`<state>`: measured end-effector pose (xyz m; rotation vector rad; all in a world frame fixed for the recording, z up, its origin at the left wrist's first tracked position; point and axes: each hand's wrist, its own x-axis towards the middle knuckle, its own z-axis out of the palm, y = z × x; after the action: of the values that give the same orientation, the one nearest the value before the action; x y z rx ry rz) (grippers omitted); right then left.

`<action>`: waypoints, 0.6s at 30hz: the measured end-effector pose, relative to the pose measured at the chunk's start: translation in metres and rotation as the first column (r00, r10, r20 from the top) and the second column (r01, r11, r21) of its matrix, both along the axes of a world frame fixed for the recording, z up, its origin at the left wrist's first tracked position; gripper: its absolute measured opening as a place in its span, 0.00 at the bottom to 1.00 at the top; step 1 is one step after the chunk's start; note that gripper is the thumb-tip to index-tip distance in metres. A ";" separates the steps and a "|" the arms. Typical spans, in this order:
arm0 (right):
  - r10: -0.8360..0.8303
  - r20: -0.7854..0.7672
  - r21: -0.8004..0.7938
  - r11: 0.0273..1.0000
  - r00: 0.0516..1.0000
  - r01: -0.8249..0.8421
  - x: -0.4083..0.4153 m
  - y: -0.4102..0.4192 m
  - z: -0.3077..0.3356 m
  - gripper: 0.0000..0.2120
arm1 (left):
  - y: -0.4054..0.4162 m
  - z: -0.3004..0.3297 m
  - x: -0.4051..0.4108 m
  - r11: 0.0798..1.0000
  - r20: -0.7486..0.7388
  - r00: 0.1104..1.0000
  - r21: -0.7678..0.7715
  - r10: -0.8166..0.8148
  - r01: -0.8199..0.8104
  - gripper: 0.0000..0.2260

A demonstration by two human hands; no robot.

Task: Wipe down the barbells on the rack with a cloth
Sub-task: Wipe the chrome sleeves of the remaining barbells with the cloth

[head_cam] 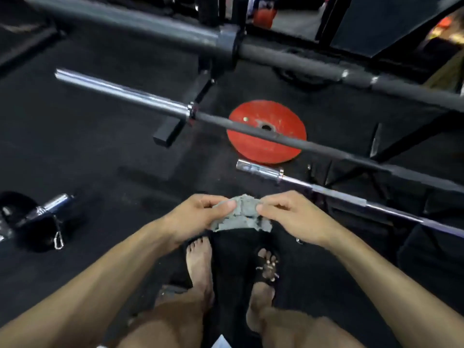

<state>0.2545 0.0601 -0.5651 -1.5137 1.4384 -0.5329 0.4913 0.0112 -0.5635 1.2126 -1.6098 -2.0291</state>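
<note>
Grey cloth [242, 216], crumpled, held betw. both hands in front of the knees: left hand [200, 217] pinches its left edge w/ thumb on top, right hand [291, 217] pinches the right edge. Three barbells [288, 139] lie across the rack beyond, untouched. Red plate [253, 146] flat on floor [88, 151] under the middle bar.

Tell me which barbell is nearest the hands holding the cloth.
The lowest barbell, with the short chrome sleeve, just beyond the right hand; the other two sit farther up.
</note>
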 end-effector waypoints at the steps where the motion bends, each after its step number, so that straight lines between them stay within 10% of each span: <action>1: -0.007 0.013 0.001 1.000 1.000 0.007 -0.003 -0.005 -0.020 0.16 | -0.008 -0.017 -0.005 1.000 0.014 1.000 0.026 0.001 -0.001 0.15; 14: -0.582 0.304 0.258 0.813 0.755 0.522 -0.047 -0.089 -0.193 0.18 | -0.104 -0.207 -0.096 0.957 -0.068 0.995 0.288 0.068 -0.045 0.21; 18: -0.580 0.330 0.346 0.808 0.745 0.477 -0.059 -0.095 -0.227 0.28 | -0.116 -0.253 -0.100 0.950 -0.029 0.986 0.271 0.167 -0.153 0.37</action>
<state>0.1953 -0.0350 -0.7926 -0.7052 1.5101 -0.9338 0.3910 -0.1044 -0.8162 1.3205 -1.1980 -2.2026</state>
